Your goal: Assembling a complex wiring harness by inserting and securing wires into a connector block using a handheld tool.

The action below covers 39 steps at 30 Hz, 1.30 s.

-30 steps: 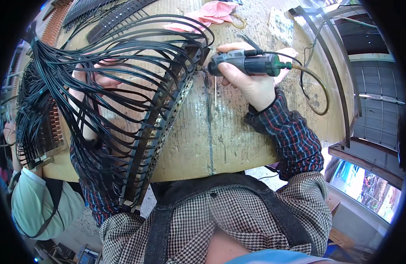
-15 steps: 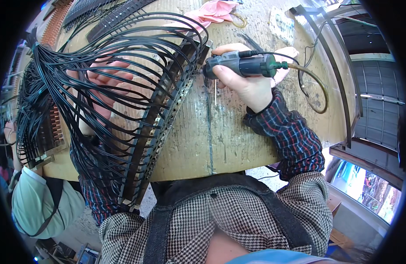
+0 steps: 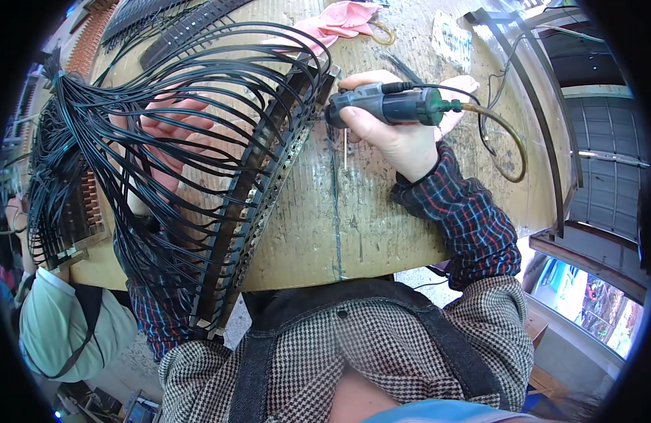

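Right hand (image 3: 399,137) clenched round rotary tool (image 3: 389,107) at rail's (image 3: 269,183) top edge; left hand (image 3: 167,141) open under wires (image 3: 128,176).

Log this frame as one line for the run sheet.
right hand: grips green rotary tool, tip at long strip | left hand: open, behind black wires | surface: wooden bench
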Motion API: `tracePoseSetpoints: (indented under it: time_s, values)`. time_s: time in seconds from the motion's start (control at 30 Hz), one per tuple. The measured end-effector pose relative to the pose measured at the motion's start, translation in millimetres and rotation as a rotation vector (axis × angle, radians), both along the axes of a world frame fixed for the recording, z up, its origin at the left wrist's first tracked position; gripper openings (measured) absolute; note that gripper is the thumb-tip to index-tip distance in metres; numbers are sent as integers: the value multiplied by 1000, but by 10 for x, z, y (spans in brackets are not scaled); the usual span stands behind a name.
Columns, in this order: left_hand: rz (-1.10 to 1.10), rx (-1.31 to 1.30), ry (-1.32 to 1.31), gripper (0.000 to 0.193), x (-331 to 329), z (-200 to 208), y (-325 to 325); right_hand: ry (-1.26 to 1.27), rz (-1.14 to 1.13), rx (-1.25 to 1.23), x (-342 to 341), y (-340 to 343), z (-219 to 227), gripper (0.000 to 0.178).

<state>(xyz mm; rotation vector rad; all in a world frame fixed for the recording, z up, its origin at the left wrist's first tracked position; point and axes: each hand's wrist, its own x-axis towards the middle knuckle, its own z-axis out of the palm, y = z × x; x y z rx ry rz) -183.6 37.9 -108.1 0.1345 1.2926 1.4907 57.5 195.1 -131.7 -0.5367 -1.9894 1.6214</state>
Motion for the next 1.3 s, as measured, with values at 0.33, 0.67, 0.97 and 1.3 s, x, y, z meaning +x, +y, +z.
tracePoseSetpoints:
  time_s: [0.33,0.67,0.97,1.3]
  values:
    - [-4,123,-144,43,-26,-56,-12,3,-46,-62,-12,5,3,30]
    - [-14,249,-286,43,-19,-80,-11,-19,-12,-58,11,9,20,30]
    - [12,365,-422,43,-7,-168,-137,-82,29,-133,-1,-52,88,30]
    - [35,503,-567,43,-3,-263,-240,-81,-11,-159,-27,-83,134,29]
